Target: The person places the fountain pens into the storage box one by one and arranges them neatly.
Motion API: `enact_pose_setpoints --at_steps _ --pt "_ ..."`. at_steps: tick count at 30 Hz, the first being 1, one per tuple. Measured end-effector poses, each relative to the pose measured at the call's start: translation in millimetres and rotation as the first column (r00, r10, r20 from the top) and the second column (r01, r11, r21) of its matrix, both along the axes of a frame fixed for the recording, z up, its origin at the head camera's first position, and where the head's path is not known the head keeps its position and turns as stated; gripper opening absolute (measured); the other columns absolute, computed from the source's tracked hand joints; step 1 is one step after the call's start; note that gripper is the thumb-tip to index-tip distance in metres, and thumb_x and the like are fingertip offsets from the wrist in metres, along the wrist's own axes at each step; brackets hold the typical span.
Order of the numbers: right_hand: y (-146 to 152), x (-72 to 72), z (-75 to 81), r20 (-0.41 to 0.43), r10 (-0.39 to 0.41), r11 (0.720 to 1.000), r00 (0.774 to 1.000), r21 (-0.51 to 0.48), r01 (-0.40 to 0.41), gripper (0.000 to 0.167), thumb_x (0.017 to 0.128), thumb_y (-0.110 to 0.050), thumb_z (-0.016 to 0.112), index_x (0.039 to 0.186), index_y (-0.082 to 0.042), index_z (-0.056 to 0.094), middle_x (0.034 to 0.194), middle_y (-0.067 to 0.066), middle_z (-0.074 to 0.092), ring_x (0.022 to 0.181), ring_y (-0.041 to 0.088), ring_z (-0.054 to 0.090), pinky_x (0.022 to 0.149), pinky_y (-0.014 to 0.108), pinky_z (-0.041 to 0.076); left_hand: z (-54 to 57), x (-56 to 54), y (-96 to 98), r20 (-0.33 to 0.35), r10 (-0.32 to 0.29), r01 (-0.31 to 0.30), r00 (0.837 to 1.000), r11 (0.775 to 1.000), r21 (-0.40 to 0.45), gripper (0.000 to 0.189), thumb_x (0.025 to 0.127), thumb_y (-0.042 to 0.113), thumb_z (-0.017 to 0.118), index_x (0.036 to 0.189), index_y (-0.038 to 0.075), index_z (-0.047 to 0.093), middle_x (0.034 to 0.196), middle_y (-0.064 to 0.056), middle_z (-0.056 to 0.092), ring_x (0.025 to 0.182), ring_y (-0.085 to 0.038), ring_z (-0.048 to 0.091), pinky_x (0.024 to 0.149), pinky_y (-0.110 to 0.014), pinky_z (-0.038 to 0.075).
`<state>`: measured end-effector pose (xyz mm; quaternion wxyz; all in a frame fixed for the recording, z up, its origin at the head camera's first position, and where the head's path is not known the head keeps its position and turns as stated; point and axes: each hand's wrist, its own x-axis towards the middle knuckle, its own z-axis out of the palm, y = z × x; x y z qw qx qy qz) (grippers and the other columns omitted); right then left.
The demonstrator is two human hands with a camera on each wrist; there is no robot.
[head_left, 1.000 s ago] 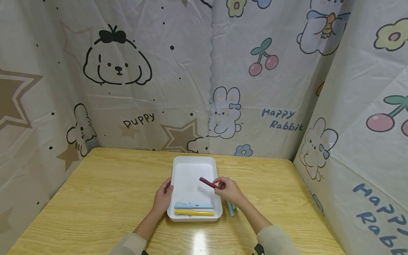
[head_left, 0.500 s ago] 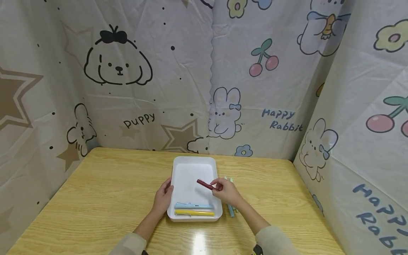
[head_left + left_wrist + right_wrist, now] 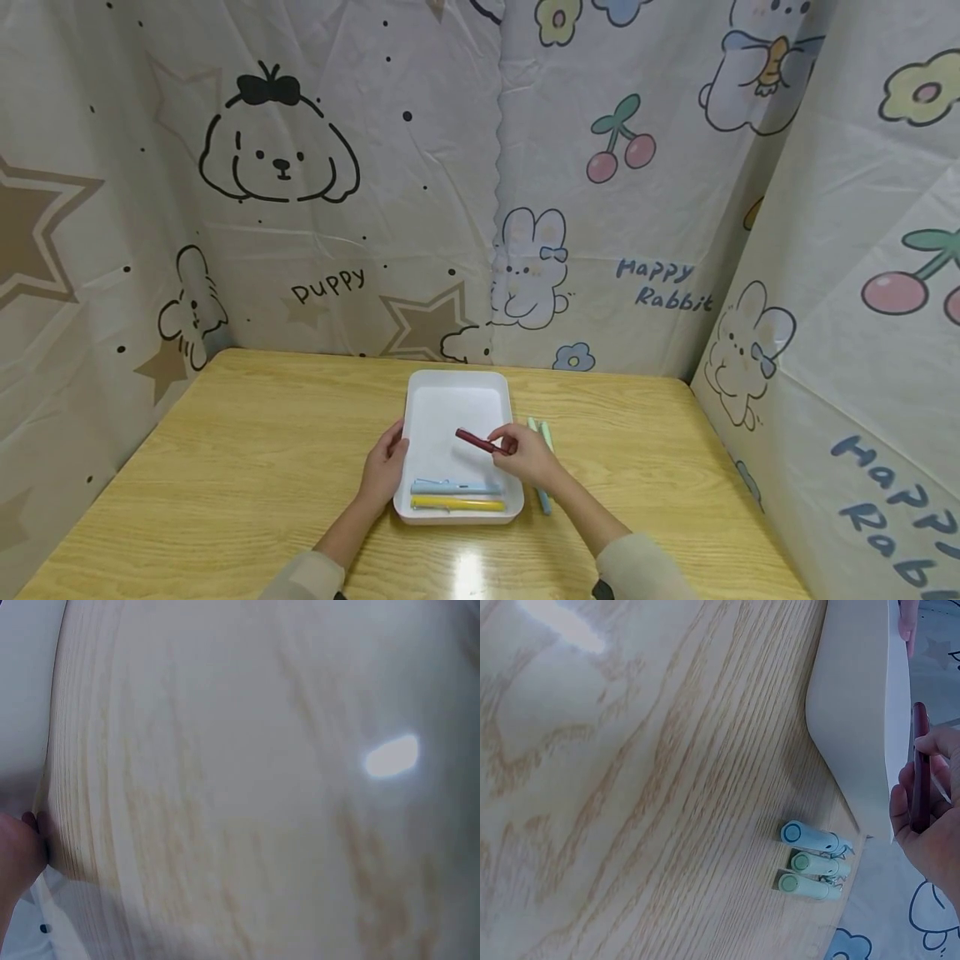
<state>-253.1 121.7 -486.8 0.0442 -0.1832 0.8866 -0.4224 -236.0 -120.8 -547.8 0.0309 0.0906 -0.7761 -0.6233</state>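
A dark red pen (image 3: 474, 439) is pinched in my right hand (image 3: 525, 454), above the white tray (image 3: 457, 383). In the right wrist view the same pen (image 3: 920, 769) runs across the thumb and curled fingers. My left hand (image 3: 384, 467) holds the tray's left side by its edge; in the left wrist view only part of that hand (image 3: 19, 847) shows against the tray wall. Inside the tray's near end, a light blue pen (image 3: 453, 487) and a yellow pen (image 3: 457, 503) lie side by side.
To the right of the tray on the wooden table (image 3: 285, 442) lie a blue pen (image 3: 808, 835) and two pale green pens, an upper one (image 3: 817, 864) and a lower one (image 3: 806, 886). A printed curtain (image 3: 420, 208) stands behind the table and at its sides.
My right hand has moved left and slightly nearer with the dark red pen, farther over the tray. More of the pens on the table shows. The left hand keeps its place.
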Motion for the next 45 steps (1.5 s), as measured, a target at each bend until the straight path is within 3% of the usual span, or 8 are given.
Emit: enact_pose_setpoints --at_steps 14,32,45 --pt "-5.3 -1.2 -4.0 -0.004 0.0 0.999 1.0 0.053 0.0 0.02 0.077 -0.006 0.067 0.097 -0.007 0.067 0.073 0.001 0.056 0.064 0.01 0.047 0.052 0.019 0.04 -1.3 -0.9 0.8 0.006 0.005 -0.005 1.0 1.0 -0.005 0.044 0.101 0.02 0.04 0.144 0.011 0.036 0.145 -0.016 0.041 0.123 -0.03 0.048 0.102 -0.047 0.042" --pt "-15.2 0.2 -6.5 -0.003 0.082 0.995 0.997 0.053 -0.082 0.02 0.077 -0.004 0.066 0.097 -0.006 0.067 0.072 0.001 0.056 0.063 0.009 0.047 0.054 0.018 0.04 -2.4 -0.3 0.4 -0.009 -0.001 0.001 1.0 1.0 -0.02 0.045 0.101 0.021 0.04 0.144 0.01 0.035 0.145 -0.017 0.041 0.125 -0.031 0.047 0.103 -0.046 0.041" --pt "-23.1 3.4 -8.6 -0.043 0.179 0.976 0.983 0.133 -0.172 0.018 0.078 -0.005 0.067 0.095 -0.006 0.068 0.071 -0.002 0.054 0.062 0.004 0.045 0.057 0.017 0.041 -2.1 0.0 0.3 -0.022 0.005 -0.006 1.0 1.0 -0.021 0.044 0.1 0.018 0.041 0.143 0.009 0.037 0.143 -0.018 0.043 0.123 -0.031 0.048 0.103 -0.047 0.041"
